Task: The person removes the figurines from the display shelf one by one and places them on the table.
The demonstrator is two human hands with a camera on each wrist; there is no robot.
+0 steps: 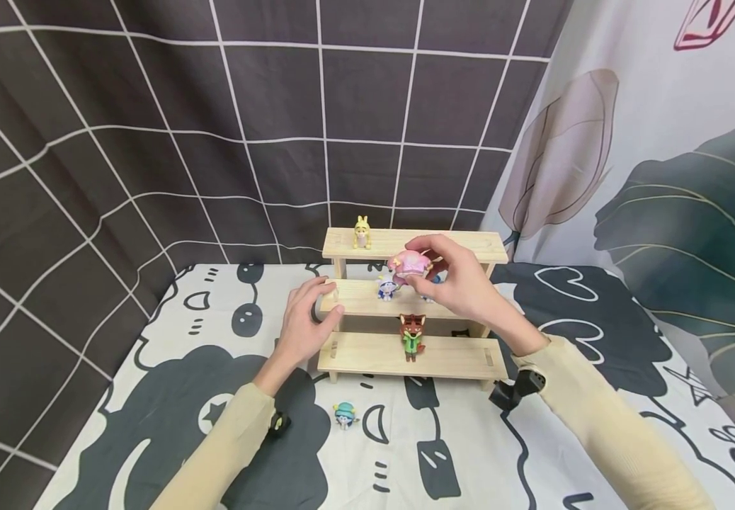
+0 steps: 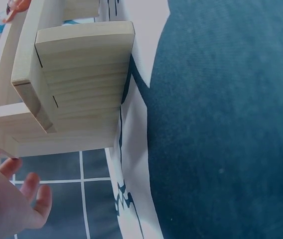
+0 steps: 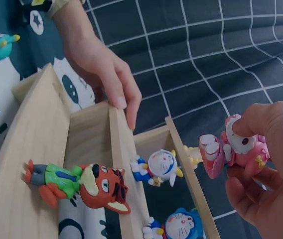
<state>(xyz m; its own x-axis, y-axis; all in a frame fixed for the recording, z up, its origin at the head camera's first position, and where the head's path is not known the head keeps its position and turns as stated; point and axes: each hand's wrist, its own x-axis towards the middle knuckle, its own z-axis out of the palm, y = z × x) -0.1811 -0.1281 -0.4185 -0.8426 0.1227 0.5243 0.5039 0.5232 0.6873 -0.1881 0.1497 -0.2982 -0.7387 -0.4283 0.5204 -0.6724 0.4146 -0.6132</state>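
Note:
My right hand (image 1: 463, 283) pinches a pink figurine (image 1: 409, 263) with a white face, held in the air over the middle tier of a three-tier wooden display shelf (image 1: 361, 353). At the left end of that tier, my left hand (image 1: 304, 319) holds the board's end between thumb and forefinger. Below the pink figurine stands a blue-and-white cat figurine (image 1: 386, 287). A second one in a blue hood (image 3: 182, 225) stands beside it, partly hidden by my right hand in the head view. A fox figurine (image 1: 411, 336) in a green shirt stands on the lowest tier.
On the top tier, toward the left, stands a yellow rabbit-eared figurine (image 1: 362, 232). A small figurine with a teal cap (image 1: 345, 415) is on the patterned cloth (image 1: 380, 489) in front of the shelf. Behind hangs a dark checked curtain (image 1: 278, 170).

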